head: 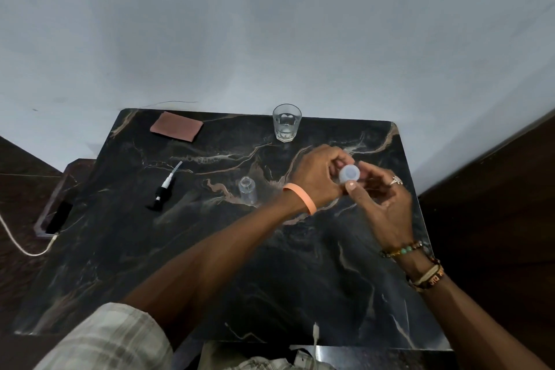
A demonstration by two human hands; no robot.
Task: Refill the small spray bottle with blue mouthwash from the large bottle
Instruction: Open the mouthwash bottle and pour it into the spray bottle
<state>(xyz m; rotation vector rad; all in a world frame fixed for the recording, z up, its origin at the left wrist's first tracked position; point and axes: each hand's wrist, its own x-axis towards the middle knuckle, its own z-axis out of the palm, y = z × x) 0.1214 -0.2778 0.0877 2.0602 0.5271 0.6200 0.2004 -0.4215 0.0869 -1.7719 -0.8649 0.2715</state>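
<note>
The small spray bottle (248,193) stands clear, open-topped and upright in the middle of the dark marble table (210,264). Its black-and-white pump head (166,187) lies flat to the left, tube pointing away. To the bottle's right, both hands meet above the table. My right hand (383,204) pinches a round white cap (349,174) between thumb and fingers. My left hand (318,177) curls its fingers against the cap's far side, round the large bottle's neck, which is hidden under the hands. No blue liquid shows.
A glass tumbler (286,122) holding a little clear liquid stands at the back edge. A brown cloth (176,126) lies at the back left. Off the table's left side, a phone (59,217) sits with a white cable (18,242). A wall rises behind the table.
</note>
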